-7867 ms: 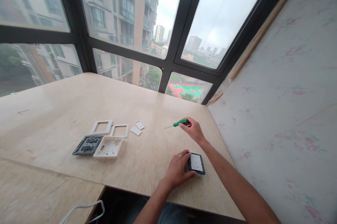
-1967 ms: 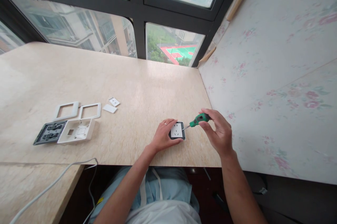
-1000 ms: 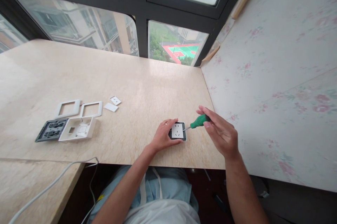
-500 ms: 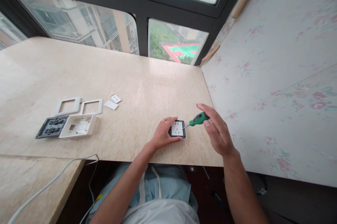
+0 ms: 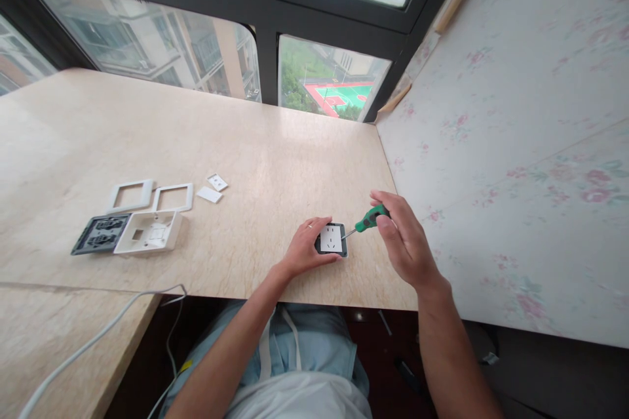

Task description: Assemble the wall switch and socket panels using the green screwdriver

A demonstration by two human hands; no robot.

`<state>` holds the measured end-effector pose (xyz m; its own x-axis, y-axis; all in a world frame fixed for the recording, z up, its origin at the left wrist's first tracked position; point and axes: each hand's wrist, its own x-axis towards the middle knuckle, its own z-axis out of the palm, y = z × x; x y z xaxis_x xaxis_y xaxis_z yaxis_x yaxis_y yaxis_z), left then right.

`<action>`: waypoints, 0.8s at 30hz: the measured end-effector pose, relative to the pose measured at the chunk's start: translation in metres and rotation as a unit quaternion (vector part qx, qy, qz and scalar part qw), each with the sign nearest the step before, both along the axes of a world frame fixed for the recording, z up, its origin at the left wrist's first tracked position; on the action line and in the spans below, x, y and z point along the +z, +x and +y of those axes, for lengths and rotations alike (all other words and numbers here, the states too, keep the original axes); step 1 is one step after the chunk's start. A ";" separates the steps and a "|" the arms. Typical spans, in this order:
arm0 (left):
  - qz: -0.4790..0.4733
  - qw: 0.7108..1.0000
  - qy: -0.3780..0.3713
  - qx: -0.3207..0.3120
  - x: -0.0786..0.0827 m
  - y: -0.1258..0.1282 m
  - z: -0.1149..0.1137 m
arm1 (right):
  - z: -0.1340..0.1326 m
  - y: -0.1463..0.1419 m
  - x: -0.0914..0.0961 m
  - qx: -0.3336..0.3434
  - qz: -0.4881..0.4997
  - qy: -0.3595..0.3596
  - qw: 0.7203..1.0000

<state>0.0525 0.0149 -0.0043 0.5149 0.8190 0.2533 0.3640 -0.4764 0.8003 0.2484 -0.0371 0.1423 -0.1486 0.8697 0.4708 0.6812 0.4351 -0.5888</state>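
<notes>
A wall socket (image 5: 331,239) with a white slotted face and a dark frame lies near the front edge of the ledge. My left hand (image 5: 307,248) grips it from the left, thumb along the near side and fingers at the far side. In my right hand (image 5: 405,239) is a screwdriver (image 5: 371,218) with a green and black handle. Its shaft slants down to the left, and the tip meets the socket's right edge beside the white face. Whether the tip sits in a slot or a screw is too small to tell.
Left on the ledge (image 5: 246,150) are two white frames (image 5: 173,197), two small white plates (image 5: 210,195), a white mounting box (image 5: 170,240) and a dark socket back (image 5: 101,235). A white cable (image 5: 98,337) crosses the lower left. A floral-papered wall (image 5: 491,163) bounds the right.
My right hand has shifted slightly and its fingers sit differently on the screwdriver handle. The left hand and socket keep their place. The view has moved a little.
</notes>
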 end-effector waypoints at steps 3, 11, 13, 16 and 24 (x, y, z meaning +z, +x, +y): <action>-0.001 1.000 0.000 0.001 0.000 0.000 0.000 | -0.004 0.002 -0.001 0.015 0.051 -0.043 0.998; 0.002 1.000 -0.001 0.002 -0.002 0.000 0.000 | 0.001 0.002 -0.007 -0.066 0.009 0.073 0.995; 0.002 1.000 -0.002 0.003 -0.003 0.000 0.000 | 0.001 0.002 -0.006 -0.070 -0.003 0.088 0.994; 0.000 1.000 -0.005 0.003 -0.002 0.000 0.000 | -0.003 0.002 -0.003 -0.041 0.028 0.049 0.998; -0.002 1.000 -0.001 0.003 -0.002 0.000 0.000 | -0.005 0.001 -0.001 0.017 0.088 -0.045 0.995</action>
<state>0.0523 0.0149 -0.0064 0.5093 0.8223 0.2538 0.3637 -0.4729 0.8025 0.2497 -0.0423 0.1410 -0.1007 0.9054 0.4125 0.5496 0.3963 -0.7354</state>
